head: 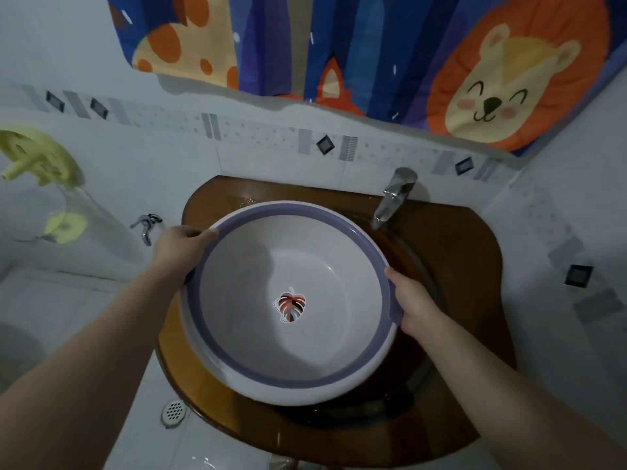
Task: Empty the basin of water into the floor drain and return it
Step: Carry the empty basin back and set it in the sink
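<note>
We're in a home bathroom: pale wall tiles (271, 154) with a patterned border, a chrome tap (393, 198) over a brown glass washstand surface (458, 252), a floor drain (173, 412), and a cartoon-animal curtain (373, 52) overhead.

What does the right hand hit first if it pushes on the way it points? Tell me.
The right hand points up and left, with its fingertips on the basin rim. So it meets the rim at once. Past that lies the basin's open inside. The tap is off to the right of that line, though depth is unclear.
</note>
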Tool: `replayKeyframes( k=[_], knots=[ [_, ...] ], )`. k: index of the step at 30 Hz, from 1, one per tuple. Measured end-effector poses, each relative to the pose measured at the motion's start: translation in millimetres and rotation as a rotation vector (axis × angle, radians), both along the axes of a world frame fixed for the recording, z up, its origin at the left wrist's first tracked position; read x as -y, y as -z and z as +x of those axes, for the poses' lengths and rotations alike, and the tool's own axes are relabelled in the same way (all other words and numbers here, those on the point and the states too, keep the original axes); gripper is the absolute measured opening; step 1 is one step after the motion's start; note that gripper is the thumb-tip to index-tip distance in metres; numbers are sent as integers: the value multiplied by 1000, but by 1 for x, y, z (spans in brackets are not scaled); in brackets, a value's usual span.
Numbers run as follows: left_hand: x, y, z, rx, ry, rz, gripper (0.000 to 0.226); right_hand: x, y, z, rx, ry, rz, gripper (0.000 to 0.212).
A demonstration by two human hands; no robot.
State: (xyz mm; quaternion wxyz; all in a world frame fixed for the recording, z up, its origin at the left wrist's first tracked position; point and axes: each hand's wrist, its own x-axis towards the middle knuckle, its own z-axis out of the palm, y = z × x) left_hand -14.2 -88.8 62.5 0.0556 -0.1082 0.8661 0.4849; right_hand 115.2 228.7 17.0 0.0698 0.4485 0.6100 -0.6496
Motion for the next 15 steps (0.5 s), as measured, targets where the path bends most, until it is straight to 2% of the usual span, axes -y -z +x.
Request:
replayKeyframes(
  k=[10, 15],
  knots=[
    [-45, 31, -24, 133, 125, 11, 12, -29, 17, 5, 133, 31, 86, 36],
    [-57, 51, -43, 97, 240, -151, 11, -35, 30, 3, 272, -56, 178, 42]
  ],
)
